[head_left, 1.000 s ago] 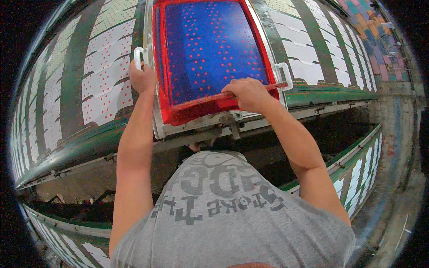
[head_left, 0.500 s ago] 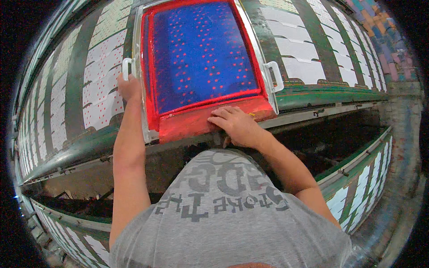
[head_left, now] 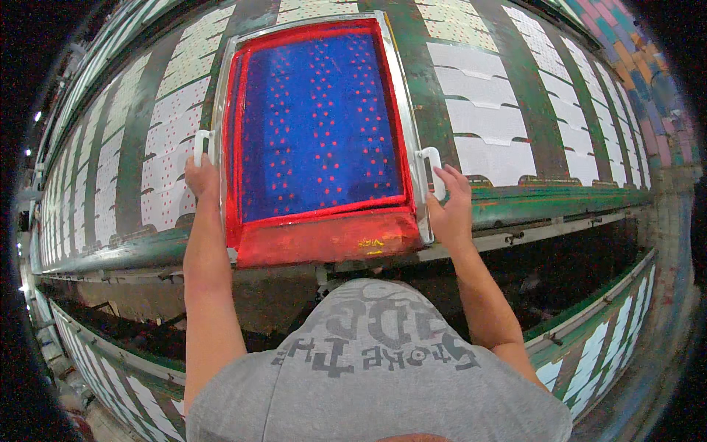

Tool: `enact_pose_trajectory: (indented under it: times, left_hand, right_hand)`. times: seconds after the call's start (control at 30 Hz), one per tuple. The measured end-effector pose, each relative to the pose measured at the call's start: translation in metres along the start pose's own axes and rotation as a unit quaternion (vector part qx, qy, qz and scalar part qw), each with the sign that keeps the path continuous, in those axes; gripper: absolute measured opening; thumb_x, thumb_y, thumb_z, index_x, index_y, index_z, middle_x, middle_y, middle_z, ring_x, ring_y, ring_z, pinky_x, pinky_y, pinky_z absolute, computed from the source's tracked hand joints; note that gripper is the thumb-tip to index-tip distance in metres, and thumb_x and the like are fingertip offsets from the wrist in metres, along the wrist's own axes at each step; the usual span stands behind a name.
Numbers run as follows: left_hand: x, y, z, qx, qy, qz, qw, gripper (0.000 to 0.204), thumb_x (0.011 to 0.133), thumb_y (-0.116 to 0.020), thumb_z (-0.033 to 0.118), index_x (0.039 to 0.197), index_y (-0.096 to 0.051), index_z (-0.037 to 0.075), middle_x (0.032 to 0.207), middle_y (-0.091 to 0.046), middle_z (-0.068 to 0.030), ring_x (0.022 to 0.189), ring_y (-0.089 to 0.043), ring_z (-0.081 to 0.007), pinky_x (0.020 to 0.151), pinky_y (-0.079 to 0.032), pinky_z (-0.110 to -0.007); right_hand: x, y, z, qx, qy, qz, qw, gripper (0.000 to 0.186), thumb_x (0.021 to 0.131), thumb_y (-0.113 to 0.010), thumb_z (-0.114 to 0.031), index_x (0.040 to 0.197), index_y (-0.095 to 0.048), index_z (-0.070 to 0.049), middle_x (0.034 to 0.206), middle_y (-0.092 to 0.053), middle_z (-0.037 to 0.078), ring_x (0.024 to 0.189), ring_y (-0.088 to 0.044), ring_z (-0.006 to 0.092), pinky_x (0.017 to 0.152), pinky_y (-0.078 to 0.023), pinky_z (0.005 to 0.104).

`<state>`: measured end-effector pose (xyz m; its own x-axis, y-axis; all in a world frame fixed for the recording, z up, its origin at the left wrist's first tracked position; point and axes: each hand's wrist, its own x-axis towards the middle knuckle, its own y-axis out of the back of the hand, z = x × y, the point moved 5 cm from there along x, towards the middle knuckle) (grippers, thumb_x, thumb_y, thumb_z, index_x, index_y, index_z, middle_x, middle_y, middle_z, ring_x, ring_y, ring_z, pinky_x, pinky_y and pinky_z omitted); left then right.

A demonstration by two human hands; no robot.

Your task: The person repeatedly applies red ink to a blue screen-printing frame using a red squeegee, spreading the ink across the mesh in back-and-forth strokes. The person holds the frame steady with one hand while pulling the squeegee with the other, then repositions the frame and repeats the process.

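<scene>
Right hand (head_left: 451, 208) curls loosely at white handle (head_left: 433, 155).

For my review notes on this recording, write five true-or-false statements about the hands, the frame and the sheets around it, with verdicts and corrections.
1. The left hand is at the left white handle of the frame. True.
2. The right hand lies flat on the blue mesh. False: it is at the right white handle, off the mesh.
3. The blue mesh has a red border and red dots. True.
4. The lower white sheets just right of the frame are covered in red dots. False: they show no red dots; the sheets just left of the frame do.
5. The person's shirt is plain red. False: it is grey with darker lettering.
</scene>
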<state>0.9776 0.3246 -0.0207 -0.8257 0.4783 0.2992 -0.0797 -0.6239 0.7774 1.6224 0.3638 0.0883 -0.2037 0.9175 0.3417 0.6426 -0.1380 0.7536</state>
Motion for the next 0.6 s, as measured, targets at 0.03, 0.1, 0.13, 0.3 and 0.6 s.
enact_pose_trajectory:
  times: [0.03,0.1,0.13,0.3,0.6]
  left_hand:
    - [0.0,0.0,0.0,0.013,-0.004,0.009,1.0,0.044,0.098,-0.072,0.037,0.124,-0.075,0.001,0.117,-0.077,-0.0266,0.11,-0.073,-0.0461,0.098,-0.055,-0.054]
    - [-0.002,0.0,0.001,0.04,-0.016,0.026,0.999,0.039,0.101,-0.071,0.033,0.121,-0.074,-0.001,0.12,-0.074,-0.0279,0.113,-0.071,-0.0462,0.098,-0.055,-0.054]
    - [-0.002,0.004,0.003,0.042,-0.036,0.054,0.997,0.04,0.101,-0.071,0.033,0.121,-0.074,-0.001,0.12,-0.074,-0.0278,0.112,-0.072,-0.046,0.097,-0.055,-0.053]
    - [-0.011,0.008,0.006,0.008,-0.015,0.022,1.0,0.041,0.101,-0.072,0.035,0.121,-0.074,-0.002,0.119,-0.074,-0.0268,0.111,-0.072,-0.0447,0.098,-0.054,-0.052]
    - [0.001,-0.007,-0.024,0.009,0.005,0.006,1.0,0.046,0.102,-0.071,0.037,0.122,-0.073,-0.005,0.122,-0.074,-0.0279,0.111,-0.071,-0.0468,0.1,-0.053,-0.053]
  right_hand:
    - [0.005,-0.003,0.012,-0.011,-0.024,0.008,1.0,0.053,0.086,-0.08,-0.003,0.138,-0.069,-0.004,0.145,-0.063,0.021,0.132,-0.062,0.0397,0.116,-0.049,0.0468]
    - [0.014,-0.018,0.032,0.103,-0.106,-0.04,0.988,0.055,0.09,-0.075,-0.001,0.144,-0.065,-0.001,0.143,-0.066,0.019,0.128,-0.066,0.0303,0.111,-0.051,0.0402]
    - [0.016,-0.027,0.042,0.164,-0.186,-0.07,0.966,0.057,0.092,-0.073,0.001,0.148,-0.062,0.0,0.143,-0.067,0.018,0.126,-0.068,0.0256,0.109,-0.052,0.0369]
    - [0.028,-0.033,0.043,0.221,-0.225,-0.119,0.942,0.054,0.095,-0.075,-0.004,0.147,-0.064,0.002,0.119,-0.072,0.003,0.1,-0.064,0.0093,0.09,-0.052,0.0275]
    - [0.044,-0.005,0.003,0.244,-0.269,-0.128,0.923,0.049,0.096,-0.073,-0.004,0.144,-0.065,0.002,0.112,-0.069,0.001,0.095,-0.059,0.007,0.086,-0.049,0.0251]
